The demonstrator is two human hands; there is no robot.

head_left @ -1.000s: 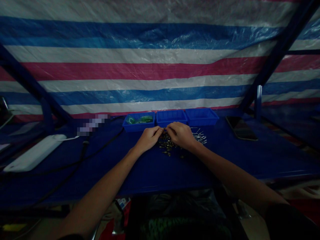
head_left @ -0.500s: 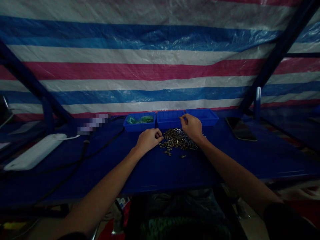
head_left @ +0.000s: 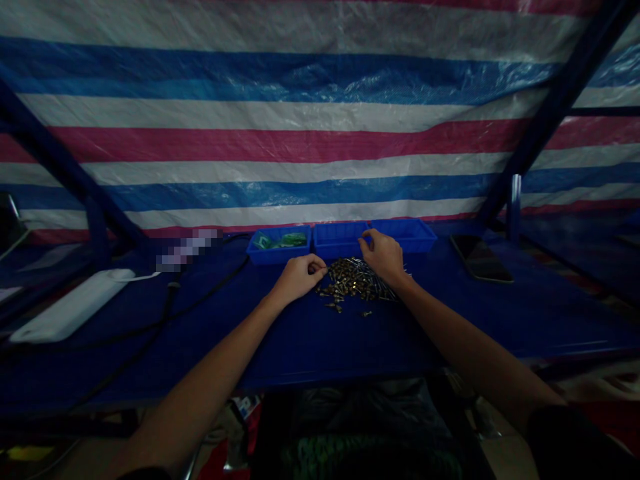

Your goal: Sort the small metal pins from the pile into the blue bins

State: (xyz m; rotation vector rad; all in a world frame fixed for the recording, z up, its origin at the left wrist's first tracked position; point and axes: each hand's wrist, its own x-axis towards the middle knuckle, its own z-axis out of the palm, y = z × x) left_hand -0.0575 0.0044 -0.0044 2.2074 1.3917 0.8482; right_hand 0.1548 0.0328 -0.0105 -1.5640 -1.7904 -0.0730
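A pile of small brass-coloured and silvery metal pieces (head_left: 353, 280), some like screws or pins, lies on the blue table (head_left: 320, 347). At the pile's left edge is my left hand (head_left: 299, 276), its thumb and finger brought together in a pinch; what they hold, if anything, is too small to make out. My right hand (head_left: 384, 255) is raised over the pile's far right side, by the front right corner of the middle blue bin (head_left: 340, 248). Its thumb and forefinger are apart, with nothing visible between them.
Left of the middle bin, a blue bin (head_left: 260, 256) holds green packets; another blue bin (head_left: 423, 245) stands to the right. A phone (head_left: 480, 257) lies at the right. On the left are a white power strip (head_left: 70, 307) and black cables (head_left: 165, 310). Striped sheeting (head_left: 300, 143) hangs behind.
My right thumb and forefinger have parted; the small piece at their tips beside the middle bin no longer shows there. My left hand stays by the pile, almost unmoved.
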